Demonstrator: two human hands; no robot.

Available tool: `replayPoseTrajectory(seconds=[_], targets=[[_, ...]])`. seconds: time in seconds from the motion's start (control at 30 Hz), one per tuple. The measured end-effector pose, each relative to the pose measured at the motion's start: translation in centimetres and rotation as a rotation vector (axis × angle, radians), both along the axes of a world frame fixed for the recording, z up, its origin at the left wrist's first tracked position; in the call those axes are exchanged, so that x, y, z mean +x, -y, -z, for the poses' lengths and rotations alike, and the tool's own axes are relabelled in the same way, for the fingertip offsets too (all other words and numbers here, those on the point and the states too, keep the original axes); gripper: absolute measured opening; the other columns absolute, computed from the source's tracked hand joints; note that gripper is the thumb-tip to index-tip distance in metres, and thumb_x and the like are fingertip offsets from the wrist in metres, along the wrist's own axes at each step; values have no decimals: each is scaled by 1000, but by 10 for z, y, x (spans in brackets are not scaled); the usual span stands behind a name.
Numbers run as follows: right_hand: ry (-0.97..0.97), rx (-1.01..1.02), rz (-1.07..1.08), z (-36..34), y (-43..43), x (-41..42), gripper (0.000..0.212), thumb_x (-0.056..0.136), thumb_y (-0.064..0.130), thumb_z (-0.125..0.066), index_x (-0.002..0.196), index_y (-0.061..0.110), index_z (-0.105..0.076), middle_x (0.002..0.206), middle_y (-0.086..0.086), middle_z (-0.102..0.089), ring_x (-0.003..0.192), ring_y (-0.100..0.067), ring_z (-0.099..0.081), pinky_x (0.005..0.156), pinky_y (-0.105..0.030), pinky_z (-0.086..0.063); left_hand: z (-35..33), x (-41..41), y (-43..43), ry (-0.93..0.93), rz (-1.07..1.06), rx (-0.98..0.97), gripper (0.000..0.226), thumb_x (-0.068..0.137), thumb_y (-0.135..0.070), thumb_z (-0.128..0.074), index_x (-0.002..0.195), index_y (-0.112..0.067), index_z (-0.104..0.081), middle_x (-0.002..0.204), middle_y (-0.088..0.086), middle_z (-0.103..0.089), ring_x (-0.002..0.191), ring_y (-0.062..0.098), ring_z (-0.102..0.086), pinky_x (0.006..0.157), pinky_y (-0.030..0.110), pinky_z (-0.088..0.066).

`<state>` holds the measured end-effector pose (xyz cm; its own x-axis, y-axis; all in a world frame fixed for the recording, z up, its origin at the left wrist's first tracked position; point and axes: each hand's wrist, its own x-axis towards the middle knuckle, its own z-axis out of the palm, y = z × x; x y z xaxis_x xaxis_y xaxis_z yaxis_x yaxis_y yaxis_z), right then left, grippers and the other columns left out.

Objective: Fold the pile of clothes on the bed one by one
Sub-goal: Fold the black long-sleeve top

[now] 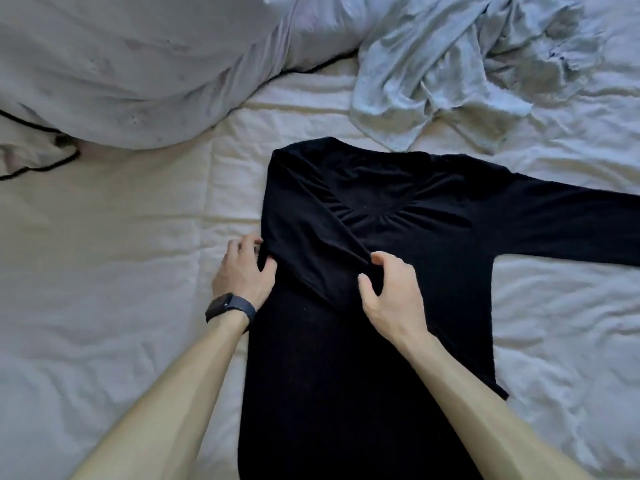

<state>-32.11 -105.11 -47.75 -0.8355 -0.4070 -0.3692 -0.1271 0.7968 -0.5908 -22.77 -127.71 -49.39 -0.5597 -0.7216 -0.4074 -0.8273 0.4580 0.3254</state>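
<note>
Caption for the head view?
Left hand and right hand hold a sleeve folded across the black top on the bed.

The top (pixel 363 323) is plain black all over, and the wristwatch (pixel 227 306) is black too. The bed (pixel 121 271) has a cream-white sheet, the crumpled garment (pixel 433 74) is pale blue-grey, and the pillow (pixel 138 64) is greyish white with faint pink marks and thin black edging.

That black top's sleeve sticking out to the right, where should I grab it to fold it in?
Pinch the outstretched sleeve far out toward its cuff, which is out of frame, coming from above at its near edge. It lies flat and straight, so lifting the end should swing it across the black top.
</note>
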Motion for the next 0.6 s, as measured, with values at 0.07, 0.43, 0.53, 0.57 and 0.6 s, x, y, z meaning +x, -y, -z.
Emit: replayPoseTrajectory(seconds=[0.07, 0.43, 0.53, 0.57, 0.6], targets=[[18, -16, -66, 5, 49, -25, 50, 97, 37, -62, 141, 16, -51, 136, 3, -58, 129, -17, -47, 108, -38, -43, 3, -1, 6, -52, -27, 33, 24, 93, -41, -56, 115, -33, -51, 116, -8, -53, 101, 22, -59, 70, 34, -46], [57, 23, -151, 16, 230, -117, 24, 95, 48, -62, 101, 25, -65, 82, 15, -62, 95, -16, -64, 76, -28, -44, 18, 2, 29, -185, 29, 68, 17, 93, -29, -52, 109, -25, -52, 103, -8, -57, 89, 21, -58, 61, 28, -35], [38, 36, -68, 22, 230, -132, 22, 98, 40, -54, 94, 22, -65, 81, 10, -64, 90, -21, -67, 76, -32, -48, 22, 17, 36, -266, 42, 50, 14, 90, -21, -56, 104, -23, -55, 96, -7, -58, 77, 22, -58, 54, 27, -35], [53, 57, -65, 24, 229, -133, 24, 97, 41, -52, 94, 21, -65, 84, 7, -67, 90, -23, -69, 81, -36, -53, 25, 23, 37, -283, 72, 35, 16, 88, -19, -59, 102, -22, -57, 95, -6, -59, 75, 22, -59, 52, 27, -34], [74, 79, -79, 25, 228, -134, 31, 96, 45, -51, 94, 18, -66, 86, 3, -69, 89, -25, -70, 86, -41, -56, 28, 28, 36, -294, 98, 15, 19, 86, -17, -62, 103, -23, -59, 96, -6, -59, 75, 22, -60, 52, 27, -34]])
